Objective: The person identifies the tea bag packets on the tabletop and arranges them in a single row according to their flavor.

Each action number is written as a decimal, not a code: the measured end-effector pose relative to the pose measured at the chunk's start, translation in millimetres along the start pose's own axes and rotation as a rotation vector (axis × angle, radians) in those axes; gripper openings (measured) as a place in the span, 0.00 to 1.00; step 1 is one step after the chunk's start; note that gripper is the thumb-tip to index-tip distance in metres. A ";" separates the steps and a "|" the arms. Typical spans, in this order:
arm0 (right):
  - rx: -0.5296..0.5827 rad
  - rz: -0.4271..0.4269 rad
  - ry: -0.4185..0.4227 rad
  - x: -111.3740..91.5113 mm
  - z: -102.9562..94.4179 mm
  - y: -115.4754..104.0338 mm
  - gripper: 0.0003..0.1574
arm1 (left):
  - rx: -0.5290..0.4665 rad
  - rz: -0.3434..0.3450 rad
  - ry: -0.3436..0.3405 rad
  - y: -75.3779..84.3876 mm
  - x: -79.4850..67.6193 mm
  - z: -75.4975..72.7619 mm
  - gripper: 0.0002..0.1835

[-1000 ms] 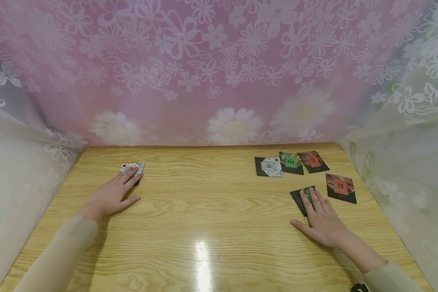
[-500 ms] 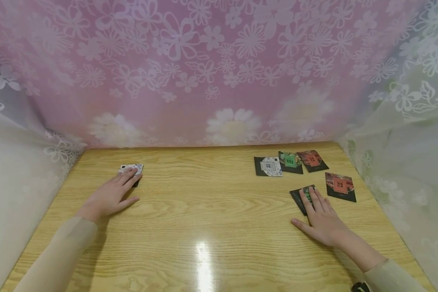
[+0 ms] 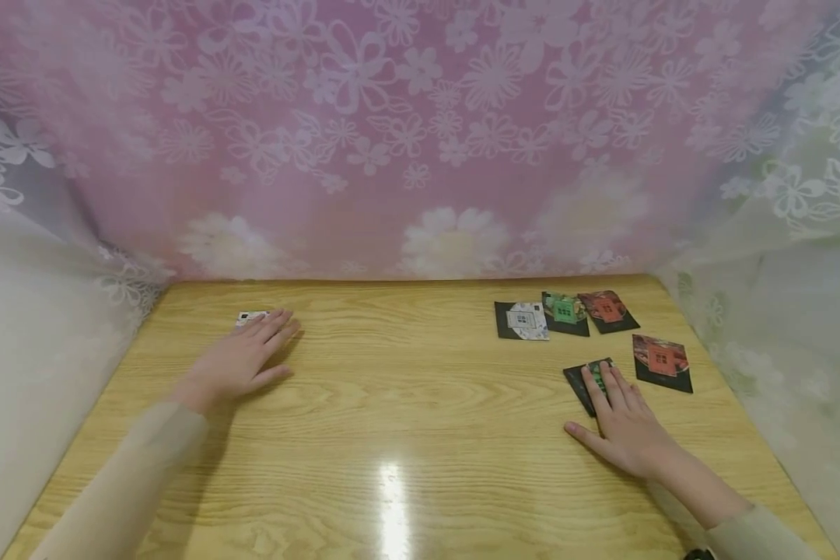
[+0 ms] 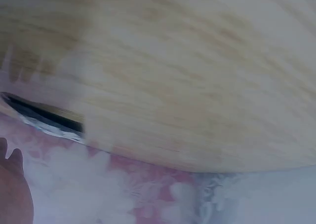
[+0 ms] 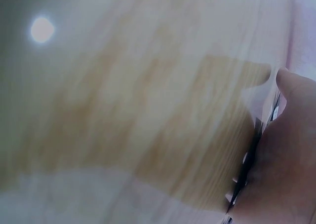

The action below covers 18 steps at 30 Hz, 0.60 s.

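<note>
My left hand (image 3: 241, 362), fingers straight and slightly apart, is over a white-and-blue patterned square packet (image 3: 249, 317) at the table's back left and hides most of it. In the left wrist view this packet (image 4: 47, 120) lies flat on the wood, apart from the visible hand (image 4: 15, 187). On the right, my right hand (image 3: 626, 432) rests its straight fingers on a black-and-green packet (image 3: 578, 385), thumb spread to the left. That packet's dark edge (image 5: 247, 160) shows beside the hand in the right wrist view.
A white-and-black packet (image 3: 522, 320), a green one (image 3: 565, 313) and a red one (image 3: 607, 310) lie in a row at the back right. Another red packet (image 3: 662, 362) lies right of my right hand. Floral curtains (image 3: 420, 155) hang around the wooden table (image 3: 392, 397).
My left hand has shifted right from the white-and-blue packet, which stays in place. My right hand keeps its place on the black-and-green packet.
</note>
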State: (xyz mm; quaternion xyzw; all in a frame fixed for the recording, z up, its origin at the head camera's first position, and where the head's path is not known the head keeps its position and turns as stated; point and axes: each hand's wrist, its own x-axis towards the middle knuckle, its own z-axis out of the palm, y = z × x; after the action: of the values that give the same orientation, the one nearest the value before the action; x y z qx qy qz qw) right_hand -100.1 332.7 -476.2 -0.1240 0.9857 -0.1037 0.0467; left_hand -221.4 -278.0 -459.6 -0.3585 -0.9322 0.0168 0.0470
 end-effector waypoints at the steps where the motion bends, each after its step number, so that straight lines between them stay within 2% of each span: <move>1: -0.007 0.002 -0.001 -0.4 0.7 0.6 0.59 | -0.002 0.011 -0.005 3.7 5.3 -1.0 0.41; 8: 0.004 -0.012 0.011 -1.1 -3.4 -3.4 0.58 | 0.012 0.093 -0.015 30.0 42.4 -5.6 0.40; 14: -0.007 0.004 -0.012 -1.3 -2.3 -2.4 0.59 | 0.023 0.172 0.032 50.4 77.4 -3.4 0.38; 18: -0.003 -0.003 -0.001 -0.9 -2.8 -3.0 0.59 | 0.021 0.206 0.034 63.3 98.5 -2.2 0.38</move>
State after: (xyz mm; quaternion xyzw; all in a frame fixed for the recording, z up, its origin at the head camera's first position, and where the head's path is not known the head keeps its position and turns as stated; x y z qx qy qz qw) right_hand -98.9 330.7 -472.8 -0.1257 0.9857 -0.1023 0.0468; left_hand -251.7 -165.1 -454.1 -0.4523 -0.8891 0.0252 0.0647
